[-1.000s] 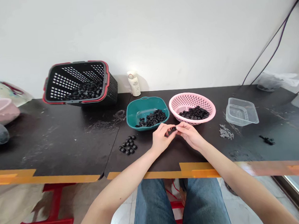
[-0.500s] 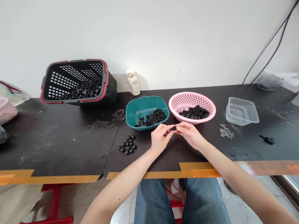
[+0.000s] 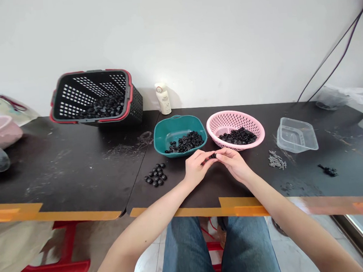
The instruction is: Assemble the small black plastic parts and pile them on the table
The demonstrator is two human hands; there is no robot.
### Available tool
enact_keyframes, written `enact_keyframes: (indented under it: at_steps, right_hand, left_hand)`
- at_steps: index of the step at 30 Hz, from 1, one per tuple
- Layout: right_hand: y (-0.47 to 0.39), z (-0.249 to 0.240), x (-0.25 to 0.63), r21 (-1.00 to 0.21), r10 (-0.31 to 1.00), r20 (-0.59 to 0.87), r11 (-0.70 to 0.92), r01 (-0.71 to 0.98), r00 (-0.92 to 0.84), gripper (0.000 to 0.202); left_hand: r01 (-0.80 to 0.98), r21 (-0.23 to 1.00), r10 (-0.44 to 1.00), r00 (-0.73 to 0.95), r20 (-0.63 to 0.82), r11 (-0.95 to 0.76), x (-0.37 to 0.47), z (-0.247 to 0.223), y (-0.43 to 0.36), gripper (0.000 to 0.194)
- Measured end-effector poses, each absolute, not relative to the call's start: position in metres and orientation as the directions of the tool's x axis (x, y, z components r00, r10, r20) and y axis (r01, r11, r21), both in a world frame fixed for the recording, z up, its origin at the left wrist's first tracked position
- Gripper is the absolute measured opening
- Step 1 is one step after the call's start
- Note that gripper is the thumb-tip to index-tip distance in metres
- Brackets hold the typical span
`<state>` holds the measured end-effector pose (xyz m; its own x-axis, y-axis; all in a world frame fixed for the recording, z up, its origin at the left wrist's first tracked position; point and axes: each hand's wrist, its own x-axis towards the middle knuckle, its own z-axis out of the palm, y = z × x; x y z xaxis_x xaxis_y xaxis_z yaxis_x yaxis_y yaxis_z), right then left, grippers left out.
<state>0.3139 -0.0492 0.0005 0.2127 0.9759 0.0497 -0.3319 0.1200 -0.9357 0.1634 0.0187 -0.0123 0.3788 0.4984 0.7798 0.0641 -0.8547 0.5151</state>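
Between the fingertips of both hands is a small round black part (image 3: 213,155), partly hidden by the fingers. My left hand (image 3: 197,166) pinches it from the left, and my right hand (image 3: 233,162) grips it from the right. Just behind the hands stand a teal basin (image 3: 162,134) and a pink perforated basket (image 3: 257,127), each with a heap of small black parts inside. Left of my left hand, a cluster of round black caps (image 3: 155,175) lies on the dark table (image 3: 90,171).
A black crate with a red rim (image 3: 129,102) holds more black parts at the back left. Beside it stands a white bottle (image 3: 164,100). To the right are a clear plastic tub (image 3: 296,135), a pile of small grey pins (image 3: 276,160) and a black clump (image 3: 328,170).
Both hands stay together on the small black part, with only slight finger movement. The whole view has shifted a little.
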Motion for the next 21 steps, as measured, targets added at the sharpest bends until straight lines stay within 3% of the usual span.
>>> enact_keyframes:
  at_steps: [12,21]
  right_hand:
    - [-0.053,0.0039,0.3116,-0.92,0.985,0.067,0.124,-0.372,0.16,0.018]
    - [-0.0572,0.0065,0.3099,-0.926,0.967,0.11,0.183,-0.33,0.23,0.014]
  left_hand:
    - [0.031,0.506,0.488,0.318,0.813,-0.862,0.1631,-0.0133,0.0161,0.025]
    - [0.071,0.484,0.48,0.313,0.819,-0.872,0.1618,-0.0086,0.0128,0.028]
